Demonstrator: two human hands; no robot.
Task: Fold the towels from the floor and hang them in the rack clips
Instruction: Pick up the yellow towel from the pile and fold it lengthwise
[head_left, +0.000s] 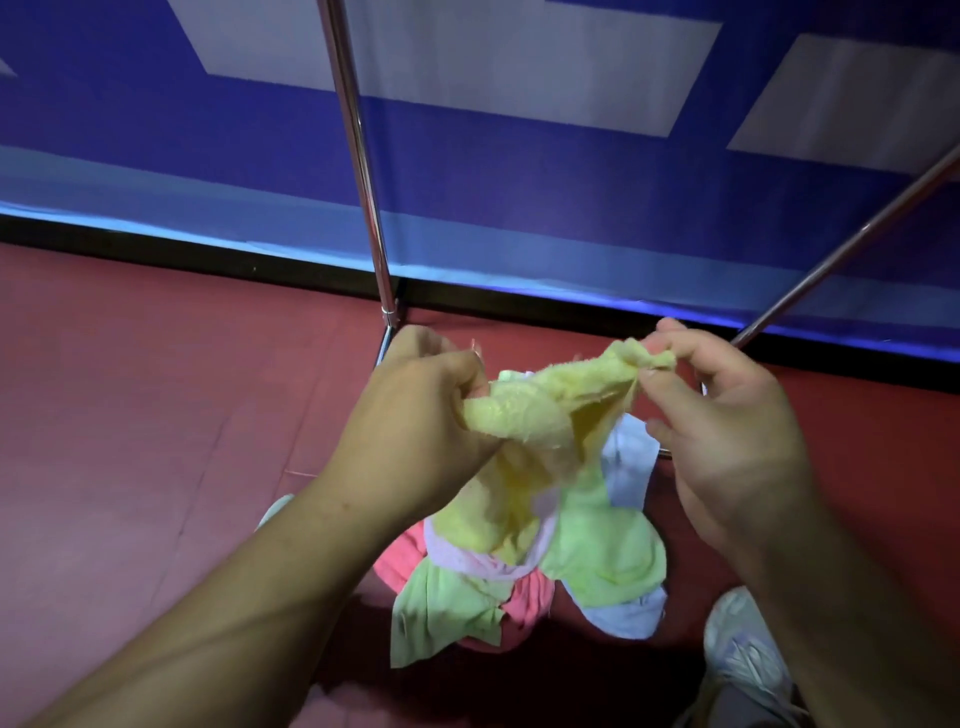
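A small yellow towel hangs crumpled between both hands, above the floor. My left hand grips its left edge in a closed fist. My right hand pinches its upper right corner between thumb and fingers. Below it, a heap of small towels lies on the red floor: green, pink, lilac and light blue pieces. The rack shows only as metal poles; no clips are in view.
An upright metal rack pole rises behind the hands, and a slanted pole runs to the upper right. A blue and white banner wall stands behind. My shoe rests at the lower right on the red floor.
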